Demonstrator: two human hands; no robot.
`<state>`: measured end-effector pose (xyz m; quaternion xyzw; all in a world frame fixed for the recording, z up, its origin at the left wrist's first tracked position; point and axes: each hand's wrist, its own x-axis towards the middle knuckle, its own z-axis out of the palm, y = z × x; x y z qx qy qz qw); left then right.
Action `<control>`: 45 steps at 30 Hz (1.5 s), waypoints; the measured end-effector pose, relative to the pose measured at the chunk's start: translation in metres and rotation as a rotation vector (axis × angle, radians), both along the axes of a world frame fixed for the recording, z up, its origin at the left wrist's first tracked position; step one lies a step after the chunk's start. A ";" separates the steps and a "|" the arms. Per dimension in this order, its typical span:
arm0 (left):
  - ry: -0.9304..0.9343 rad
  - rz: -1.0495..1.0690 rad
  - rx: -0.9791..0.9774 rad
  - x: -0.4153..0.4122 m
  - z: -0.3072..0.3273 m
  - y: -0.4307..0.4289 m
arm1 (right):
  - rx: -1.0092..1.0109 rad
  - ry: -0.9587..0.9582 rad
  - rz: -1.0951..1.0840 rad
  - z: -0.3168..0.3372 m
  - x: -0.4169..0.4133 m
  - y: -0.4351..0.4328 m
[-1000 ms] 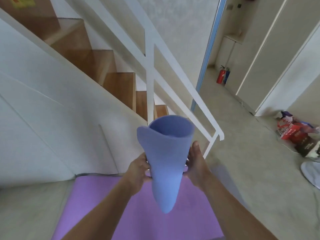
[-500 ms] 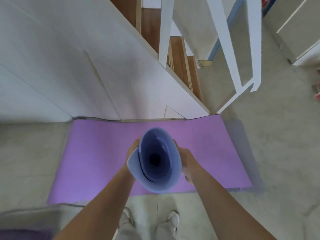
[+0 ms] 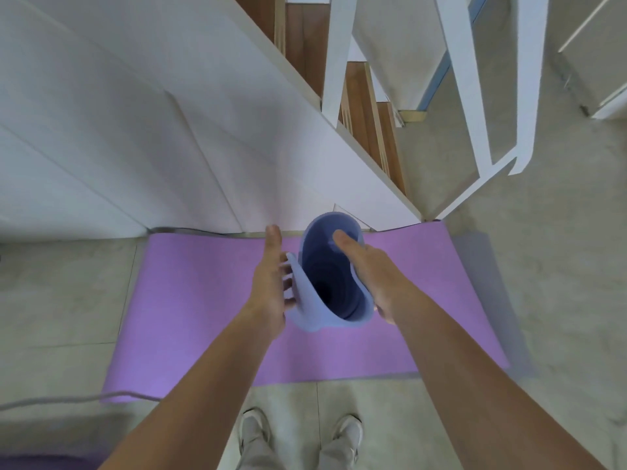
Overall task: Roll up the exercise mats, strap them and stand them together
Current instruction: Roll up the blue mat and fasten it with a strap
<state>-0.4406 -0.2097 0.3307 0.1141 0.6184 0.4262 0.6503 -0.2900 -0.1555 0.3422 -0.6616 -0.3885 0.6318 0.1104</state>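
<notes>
Evidently mid-rolling, the right hand holds the blue mat roll by its rim, left hand, grip wide, at nine o'clock; next, tighten and strap.

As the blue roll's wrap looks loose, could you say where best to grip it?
Wrap the left hand around the upper wall of the blue roll, coming from its left side. Its loose outer edge flares out there, so a palm over it should keep the upright roll closed.

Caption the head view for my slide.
Right hand grips a rolled blue mat, left hand touching its flap, over a flat purple mat by the staircase.
</notes>
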 end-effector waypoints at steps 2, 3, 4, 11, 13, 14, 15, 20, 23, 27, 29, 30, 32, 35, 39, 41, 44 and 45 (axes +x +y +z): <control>-0.029 -0.141 0.134 0.002 0.022 -0.003 | 0.026 0.001 0.007 -0.004 -0.006 0.002; -0.033 -0.189 0.217 0.001 0.030 -0.006 | 0.048 0.003 0.016 -0.005 -0.009 0.001; -0.037 -0.202 0.281 0.002 0.040 -0.007 | 0.071 0.007 0.017 -0.009 -0.012 0.001; 0.153 -0.095 0.311 0.011 0.028 -0.002 | 0.004 0.054 0.034 -0.015 -0.019 -0.001; 0.119 -0.022 0.265 -0.002 0.016 0.002 | -0.065 0.080 0.013 -0.019 -0.007 0.003; 0.094 -0.002 0.243 -0.006 0.008 0.003 | -0.089 0.084 0.007 -0.022 -0.002 0.003; 0.067 -0.001 0.220 -0.008 -0.001 0.002 | -0.106 0.080 0.000 -0.028 0.003 0.002; 0.029 -0.024 0.174 -0.001 -0.056 0.006 | -0.143 0.134 -0.039 -0.070 0.009 -0.005; 0.041 -0.029 0.138 -0.003 -0.089 0.013 | -0.172 0.149 -0.051 -0.098 0.009 -0.008; 0.086 -0.065 0.125 -0.009 -0.128 0.031 | -0.182 0.176 -0.058 -0.132 0.009 0.000; 0.102 -0.123 0.107 -0.012 -0.146 0.041 | -0.179 0.173 -0.073 -0.149 0.008 0.004; 0.112 -0.152 0.094 -0.013 -0.156 0.044 | -0.172 0.161 -0.080 -0.156 0.008 0.006; 0.125 -0.183 0.065 -0.014 -0.175 0.046 | -0.134 0.169 -0.093 -0.170 0.006 0.006; 0.150 -0.218 0.040 -0.016 -0.196 0.044 | -0.076 0.167 -0.019 -0.185 0.003 -0.001; 0.169 -0.209 0.003 -0.022 -0.200 0.044 | 0.041 0.052 0.149 -0.190 0.007 0.007; 0.181 -0.256 -0.001 -0.023 -0.198 0.044 | 0.181 -0.188 0.222 -0.181 0.006 0.020; 0.168 -0.327 -0.016 -0.018 -0.203 0.041 | 0.518 -0.495 0.569 -0.175 -0.006 0.023; 0.149 -0.321 -0.026 -0.017 -0.207 0.040 | 0.582 -0.579 0.685 -0.182 -0.011 0.017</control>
